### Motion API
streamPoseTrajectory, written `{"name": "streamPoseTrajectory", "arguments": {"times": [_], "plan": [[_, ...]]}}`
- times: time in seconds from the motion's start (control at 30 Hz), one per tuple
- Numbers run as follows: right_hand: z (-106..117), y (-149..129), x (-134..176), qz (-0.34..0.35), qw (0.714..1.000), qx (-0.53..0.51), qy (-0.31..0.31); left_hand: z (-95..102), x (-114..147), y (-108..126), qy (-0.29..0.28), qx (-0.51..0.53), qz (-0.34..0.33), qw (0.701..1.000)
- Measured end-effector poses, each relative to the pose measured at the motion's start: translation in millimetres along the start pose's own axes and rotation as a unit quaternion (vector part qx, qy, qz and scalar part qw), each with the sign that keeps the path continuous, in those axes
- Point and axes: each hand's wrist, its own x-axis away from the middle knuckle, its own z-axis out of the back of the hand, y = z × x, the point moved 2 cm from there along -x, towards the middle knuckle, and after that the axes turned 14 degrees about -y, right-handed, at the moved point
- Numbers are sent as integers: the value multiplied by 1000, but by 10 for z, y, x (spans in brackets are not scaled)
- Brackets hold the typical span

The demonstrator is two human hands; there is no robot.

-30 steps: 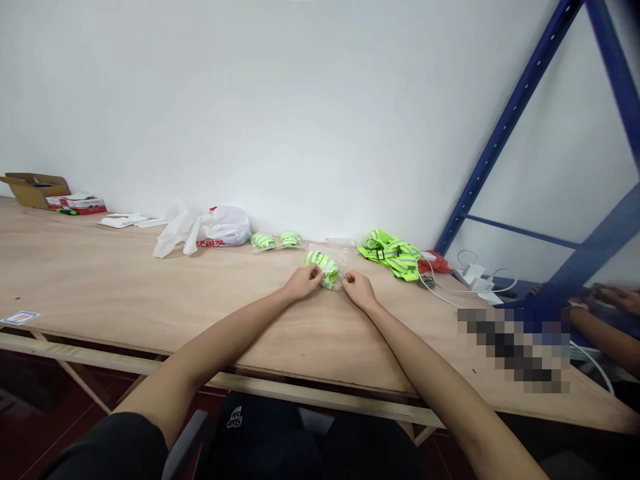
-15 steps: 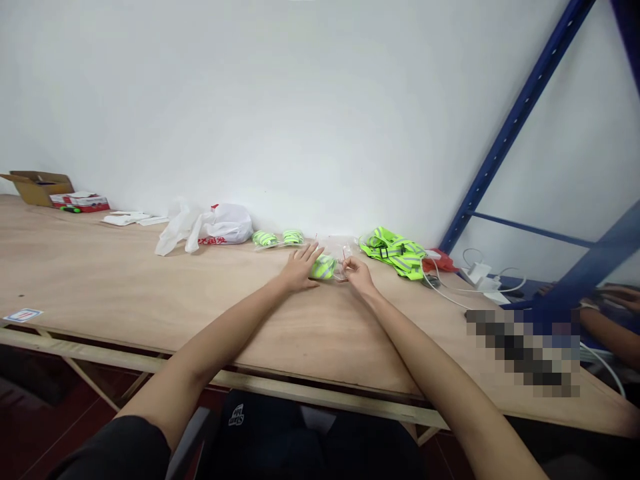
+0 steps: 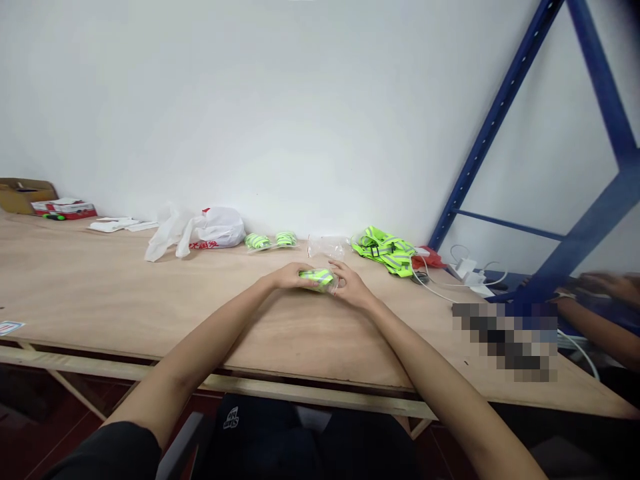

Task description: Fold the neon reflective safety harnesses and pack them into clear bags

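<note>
A folded neon-yellow reflective vest in a clear plastic bag [image 3: 319, 276] is held between my hands above the wooden table. My left hand [image 3: 290, 275] grips its left end, thumb along the near side. On the other end, my right hand [image 3: 351, 285] has its fingers curled around the clear plastic. Just beyond lie clear empty bags [image 3: 326, 247]. To their right is a loose pile of neon-yellow reflective straps with black buckles [image 3: 385, 251]. Two more bagged bundles, one [image 3: 257, 241] beside the other [image 3: 286, 239], rest near the wall.
A white plastic bag with red print [image 3: 223, 228] stands left of the bundles. Farther left are white papers [image 3: 114, 225], a red-and-white box [image 3: 75, 209] and a cardboard box [image 3: 25, 195]. White chargers with cables [image 3: 470, 275] sit by the blue rack [image 3: 493, 127]. Another person's arm [image 3: 597, 323] shows at right.
My left hand, spread flat on the packet before, now grips its side. My right hand has gone from pinching the bag's edge to curling round that end. The view has turned slightly right.
</note>
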Motion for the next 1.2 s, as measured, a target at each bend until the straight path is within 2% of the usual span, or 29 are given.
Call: {"name": "streamPoseTrajectory", "arguments": {"times": [0.07, 0.13, 0.2, 0.27, 0.5, 0.73, 0.9, 1.0, 1.1, 1.2], "plan": [[-14, 45, -20, -30, 995, -89, 32, 5, 8, -39, 36, 62, -4, 997], [-26, 100, -24, -53, 988, -134, 51, -23, 16, -115, 71, 166, 9, 983], [-33, 153, -16, -70, 982, -163, 61, -76, 18, -194, 84, 260, 30, 961], [-34, 203, -1, -90, 975, -191, 70, -119, 9, -241, 83, 301, 38, 949], [26, 281, 41, -152, 950, -257, 90, -71, -19, -257, 137, 270, 41, 952], [13, 188, 27, -171, 919, -348, 70, -28, -14, -244, 167, 194, 31, 966], [17, 181, 13, -196, 903, -367, 109, -6, -37, -285, 187, 173, 37, 966], [-3, 174, 13, -208, 903, -364, 90, -18, -38, -310, 192, 164, 41, 967], [-39, 142, 4, -193, 910, -361, 67, -41, -43, -325, 191, 154, 52, 968], [-12, 131, -8, -162, 919, -348, 86, -16, -39, -351, 196, 148, 68, 967]]}}
